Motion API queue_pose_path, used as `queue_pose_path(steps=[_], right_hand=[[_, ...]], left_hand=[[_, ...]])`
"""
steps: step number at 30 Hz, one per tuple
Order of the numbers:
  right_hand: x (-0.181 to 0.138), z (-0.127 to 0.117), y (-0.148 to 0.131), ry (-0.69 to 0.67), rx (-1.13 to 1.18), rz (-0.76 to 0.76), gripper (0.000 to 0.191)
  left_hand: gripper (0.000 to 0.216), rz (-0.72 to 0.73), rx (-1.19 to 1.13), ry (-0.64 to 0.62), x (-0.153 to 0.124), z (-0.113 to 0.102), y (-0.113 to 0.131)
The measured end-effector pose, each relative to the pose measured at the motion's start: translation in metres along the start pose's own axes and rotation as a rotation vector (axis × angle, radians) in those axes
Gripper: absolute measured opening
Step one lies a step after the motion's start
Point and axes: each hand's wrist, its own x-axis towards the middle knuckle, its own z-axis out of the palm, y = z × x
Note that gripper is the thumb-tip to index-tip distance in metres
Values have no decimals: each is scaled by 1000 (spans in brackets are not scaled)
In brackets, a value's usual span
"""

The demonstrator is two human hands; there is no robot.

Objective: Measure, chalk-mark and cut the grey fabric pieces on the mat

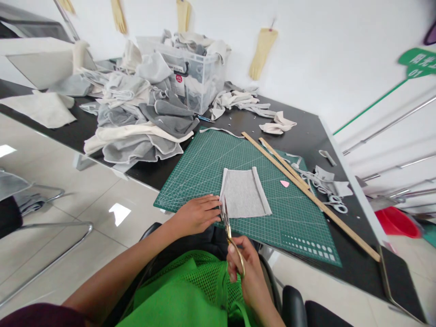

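Note:
A light grey piece of cloth (pixel 242 193) lies flat on the green cutting mat (pixel 211 154), with a narrow strip along each of its left and right sides. At its left edge, my left hand (pixel 199 214) rests with fingers stretched out and fingertips touching the cloth. My right hand (pixel 245 262) grips the gold-handled scissors (pixel 229 229) by the finger loops. Their blades point away from me along that left edge, close by my left fingertips. How far the blades are apart is hard to make out.
Grey and cream cloths (pixel 136 131) are heaped left of the mat, before a full clear plastic box (pixel 204 77). Two wooden rulers (pixel 327 211) cross the mat's right side. Beyond lie white-handled scissors (pixel 337 203), scraps and a phone-like dark slab (pixel 402 281). A pink chalk piece (pixel 284 183) sits nearby.

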Motion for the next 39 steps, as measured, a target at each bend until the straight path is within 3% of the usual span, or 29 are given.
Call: queue_pose_path(steps=[39], right_hand=[[3, 11, 0, 25, -36, 2, 41]], left_hand=[[23, -19, -9, -19, -1, 0, -1]])
